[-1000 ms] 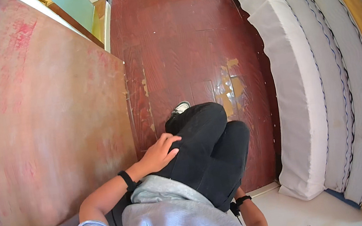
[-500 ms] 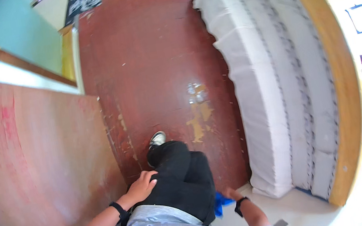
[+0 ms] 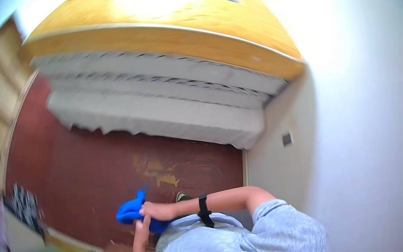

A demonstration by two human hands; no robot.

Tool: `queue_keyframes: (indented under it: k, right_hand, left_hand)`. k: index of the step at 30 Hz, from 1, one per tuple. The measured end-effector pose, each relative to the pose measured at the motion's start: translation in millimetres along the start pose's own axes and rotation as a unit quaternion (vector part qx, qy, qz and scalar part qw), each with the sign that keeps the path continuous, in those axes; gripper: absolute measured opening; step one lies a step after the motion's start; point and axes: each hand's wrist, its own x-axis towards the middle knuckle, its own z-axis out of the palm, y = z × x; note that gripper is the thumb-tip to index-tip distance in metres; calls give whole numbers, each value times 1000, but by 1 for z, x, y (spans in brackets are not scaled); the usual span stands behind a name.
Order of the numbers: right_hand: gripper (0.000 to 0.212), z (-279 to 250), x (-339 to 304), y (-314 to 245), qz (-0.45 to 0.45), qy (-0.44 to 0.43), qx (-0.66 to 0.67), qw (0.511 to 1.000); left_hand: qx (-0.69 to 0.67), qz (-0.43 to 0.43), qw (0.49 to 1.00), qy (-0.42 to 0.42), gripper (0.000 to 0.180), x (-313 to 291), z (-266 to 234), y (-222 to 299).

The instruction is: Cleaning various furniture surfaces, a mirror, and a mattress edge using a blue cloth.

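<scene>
both hands meet in front of the chest on a blue cloth (image 3: 132, 212). right hand (image 3: 156, 211) comes across from the right with its fingers curled over the cloth's top edge, gripping it. left hand (image 3: 141, 234) comes up from below and touches the underside, but it's blurry and half hidden, so i can't tell if it's actually closed on the cloth or just propping it up. black bands on both wrists.

the cloth is bunched up, held in the air above the dark red floor (image 3: 89, 179), not touching anything else. mattress (image 3: 157, 106) with a yellow top sits well apart further up, white wall (image 3: 358, 128) off to the right.

looks to me like the cloth is being gathered or sorted between the hands right now. i'd say the next move needs a firm grip from both hands so the loose corner sticking up doesn't flop out.
</scene>
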Motion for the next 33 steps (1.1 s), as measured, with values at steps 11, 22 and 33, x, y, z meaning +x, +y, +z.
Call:
queue_keyframes:
  k: [11, 22, 33]
  right_hand:
    - [38, -172, -140, -59, 32, 133, -96, 986]
    - [41, -277, -256, 9, -22, 577, -169, 799]
    - [41, -331, -491, 214, 281, 949, 13, 142]
  left_hand:
    - [491, 286, 811, -141, 34, 95, 116, 119]
    - [536, 313, 693, -366, 33, 239, 351, 189]
    - [512, 393, 384, -660, 21, 403, 546, 181]
